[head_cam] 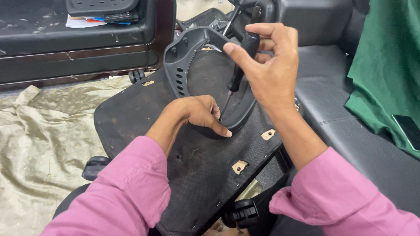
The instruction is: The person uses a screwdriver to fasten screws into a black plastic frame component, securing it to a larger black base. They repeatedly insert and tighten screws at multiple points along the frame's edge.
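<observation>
My right hand (269, 65) grips the black handle of a screwdriver (238, 72), held upright with its tip down on a curved dark plastic bracket (181, 65). The bracket lies on the black underside of an upturned chair seat (131, 113). My left hand (203, 112) rests on the bracket's lower edge, fingertips pinched right beside the screwdriver tip. Whether a screw sits under the tip is hidden by my fingers. Both arms wear pink sleeves.
Chair castor wheels (243, 213) sit below the seat, another castor (94, 167) at the left. A crumpled beige cloth (39, 144) covers the floor at left. A dark sofa (332, 87) with green fabric (387, 65) and a phone (409, 130) lies to the right. Papers (81, 21) rest on a dark bench behind.
</observation>
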